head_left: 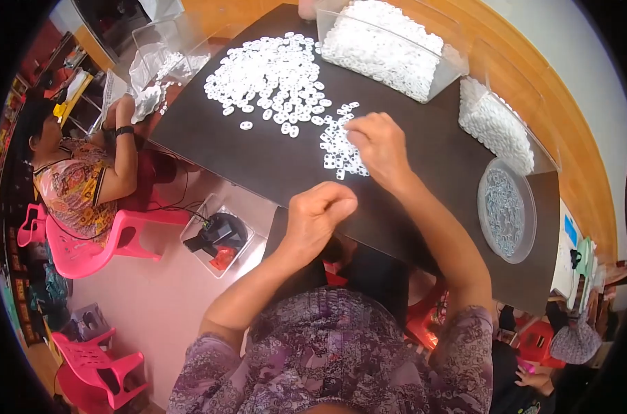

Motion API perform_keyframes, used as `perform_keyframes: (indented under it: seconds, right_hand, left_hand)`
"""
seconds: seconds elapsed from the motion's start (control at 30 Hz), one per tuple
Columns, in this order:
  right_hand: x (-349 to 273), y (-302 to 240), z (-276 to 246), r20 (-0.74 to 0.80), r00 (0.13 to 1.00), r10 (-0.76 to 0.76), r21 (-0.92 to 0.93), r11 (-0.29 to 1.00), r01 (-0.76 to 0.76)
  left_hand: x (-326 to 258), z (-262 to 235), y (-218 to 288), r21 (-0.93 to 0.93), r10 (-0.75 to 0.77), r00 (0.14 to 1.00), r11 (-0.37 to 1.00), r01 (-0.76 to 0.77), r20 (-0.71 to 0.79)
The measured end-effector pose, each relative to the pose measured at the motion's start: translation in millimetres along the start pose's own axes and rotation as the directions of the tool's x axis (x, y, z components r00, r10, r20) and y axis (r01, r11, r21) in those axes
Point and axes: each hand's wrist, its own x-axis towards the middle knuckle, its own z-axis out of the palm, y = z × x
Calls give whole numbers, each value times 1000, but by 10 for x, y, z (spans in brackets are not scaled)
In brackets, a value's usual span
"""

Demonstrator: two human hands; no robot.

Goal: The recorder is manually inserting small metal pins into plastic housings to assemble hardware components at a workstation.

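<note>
My right hand [382, 148] reaches over a small heap of white square pieces with dark holes [339, 146], its fingertips pinched at the heap's right side. Whatever lies between those fingertips is too small to make out. Nearer my body, my left hand [319, 219] hovers by the table's front edge, its fingers curled in and the thumb pressed against them. What it holds, if anything, is hidden. Beyond the heap spreads a larger pile of white oval pieces with two dark holes each [268, 76].
Clear bins of white pieces [386, 48] [496, 124] line the dark table's [258, 155] far and right sides. A round tub of small metallic parts [506, 210] stands at right. At left, a person [85, 165] works on a pink chair [120, 234] beside a tray [220, 238].
</note>
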Motion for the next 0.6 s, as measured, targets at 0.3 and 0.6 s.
perform_keyframes:
  seconds: [0.3, 0.6]
  right_hand:
    - [320, 221, 385, 119, 993, -9, -298, 953, 45]
    - [353, 196, 26, 107, 992, -62, -276, 957, 90]
  left_hand:
    - [-67, -345, -8, -297, -154, 980, 948, 111, -124]
    - [-23, -391, -2, -372, -185, 965, 922, 106, -184]
